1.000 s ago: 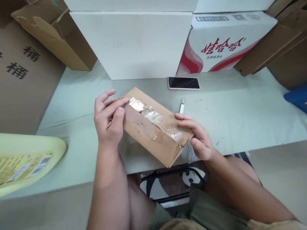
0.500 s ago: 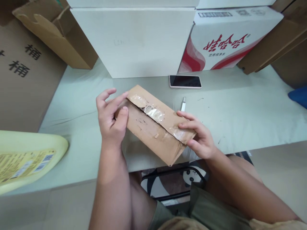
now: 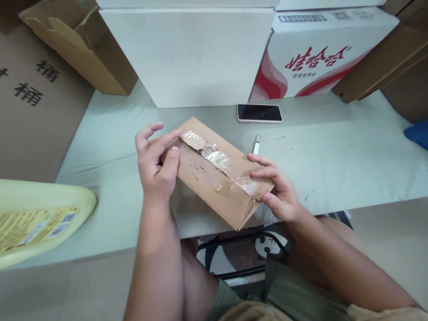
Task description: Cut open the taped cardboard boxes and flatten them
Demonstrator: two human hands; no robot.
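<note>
A small brown cardboard box (image 3: 207, 183) is held at a tilt over the front of the table, between both my hands. Clear, torn tape runs along the seam on its upper face, where the flaps meet. My left hand (image 3: 155, 162) grips its left end, thumb on the near flap and index finger by the seam's end. At the right end, my right hand (image 3: 276, 189) holds the corner, with fingers on top and the thumb at the side. Just beyond my right fingertips lies a small utility knife (image 3: 256, 145), partly hidden by them.
A phone (image 3: 259, 113) lies face up near a large white box (image 3: 187, 58). To its right stands a red-and-white carton (image 3: 301, 67). A pale yellow bottle (image 3: 80, 200) is at the left, with brown cartons (image 3: 113, 67) behind. The table's front edge runs below the box.
A gap opened along the box's seam half a second ago and has narrowed again now. Both hands keep their grip. The whole view has shifted slightly.
</note>
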